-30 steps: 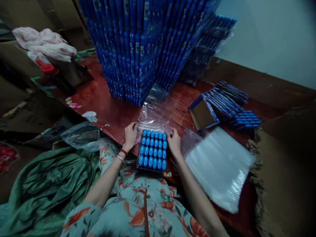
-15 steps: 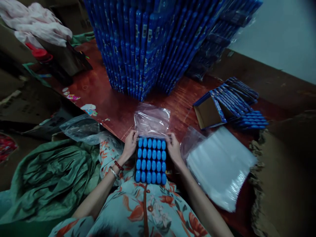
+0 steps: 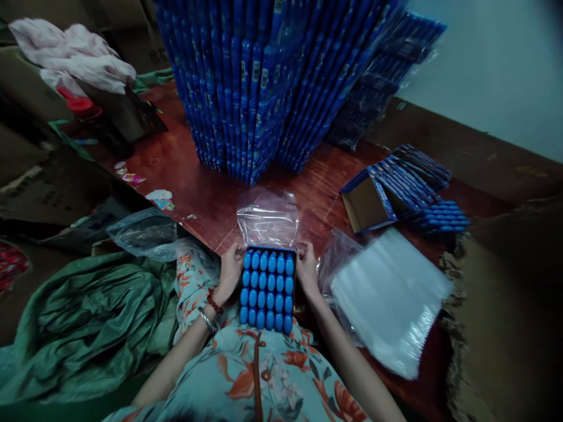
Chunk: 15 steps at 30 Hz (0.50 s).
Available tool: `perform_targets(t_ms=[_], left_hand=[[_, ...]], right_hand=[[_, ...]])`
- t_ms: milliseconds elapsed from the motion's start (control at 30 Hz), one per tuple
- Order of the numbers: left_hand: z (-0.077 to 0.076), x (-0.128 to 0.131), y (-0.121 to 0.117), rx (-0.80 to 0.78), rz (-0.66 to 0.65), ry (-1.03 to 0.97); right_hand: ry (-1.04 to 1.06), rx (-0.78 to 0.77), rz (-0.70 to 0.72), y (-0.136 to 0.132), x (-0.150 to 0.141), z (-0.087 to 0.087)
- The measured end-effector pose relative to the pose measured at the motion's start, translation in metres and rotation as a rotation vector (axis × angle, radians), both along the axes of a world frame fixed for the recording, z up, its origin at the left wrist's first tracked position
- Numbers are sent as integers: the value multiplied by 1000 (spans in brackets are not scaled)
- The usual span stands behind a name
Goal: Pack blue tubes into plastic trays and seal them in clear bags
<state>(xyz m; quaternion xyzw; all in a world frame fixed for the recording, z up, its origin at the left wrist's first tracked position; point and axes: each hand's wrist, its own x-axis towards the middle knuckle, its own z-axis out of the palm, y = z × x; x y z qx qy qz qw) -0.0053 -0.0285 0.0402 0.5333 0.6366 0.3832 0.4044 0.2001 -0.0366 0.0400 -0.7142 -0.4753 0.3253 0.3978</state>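
A flat tray of blue oval pieces [image 3: 267, 289] in several rows lies against my lap at the table's near edge. A clear plastic bag [image 3: 267, 218] lies flat on the red-brown table [image 3: 193, 187] just beyond it, its mouth at the tray's far end. My left hand [image 3: 230, 270] grips the bag's mouth at the tray's left far corner, fingers curled. My right hand [image 3: 307, 268] pinches the bag's mouth at the right far corner.
A tall stack of blue boxes [image 3: 259, 82] stands at the back of the table. To the right lie an open blue carton [image 3: 368, 202], more flat blue boxes [image 3: 417, 176] and a pile of clear bags [image 3: 389, 296]. Green cloth [image 3: 88, 316] and crumpled plastic [image 3: 143, 234] sit at the left.
The bag, first raised and crumpled, now lies flat on the table. The tray has slid nearer to me, and both hands have come back with it.
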Motion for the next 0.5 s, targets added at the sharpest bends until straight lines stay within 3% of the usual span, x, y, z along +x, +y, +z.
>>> perform_targets(t_ms=[400, 500], left_hand=[[16, 1, 12, -11, -219, 381], [19, -1, 16, 14, -242, 382]], right_hand=[[-219, -112, 266, -11, 31, 22], [-294, -62, 284, -10, 34, 28]])
